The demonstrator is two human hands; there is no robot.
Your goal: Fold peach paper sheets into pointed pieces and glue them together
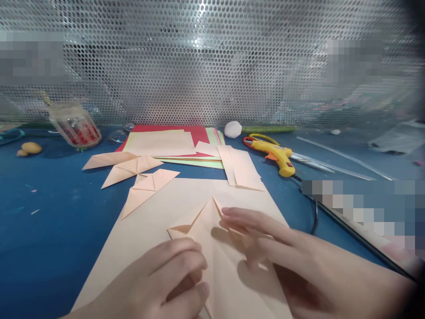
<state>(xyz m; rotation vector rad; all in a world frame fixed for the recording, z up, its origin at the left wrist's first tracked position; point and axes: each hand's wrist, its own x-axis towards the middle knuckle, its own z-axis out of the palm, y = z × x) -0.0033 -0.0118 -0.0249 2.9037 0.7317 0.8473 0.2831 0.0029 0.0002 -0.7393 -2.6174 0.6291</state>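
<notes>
A partly folded peach paper [217, 248] lies before me on a large pale sheet [113, 248], with its point facing away. My left hand [172, 270] is closed, fingers curled over the paper's left edge. On the right side, my right hand [282, 248] stretches its fingers over the right flap, touching it near the point. The left corner of the paper stands slightly raised. Several folded peach paper pieces [133, 168] rest beyond, at the far left of the sheet. Some of the right flap is hidden under my right fingers.
Coloured paper sheets [133, 146] are stacked at the back, with loose peach strips [241, 166] on their right. A yellow glue gun [279, 157] with its cord lies at right, beside scissors [308, 163]. A jar [78, 126] and a white ball [233, 129] stand near the perforated metal screen [199, 66].
</notes>
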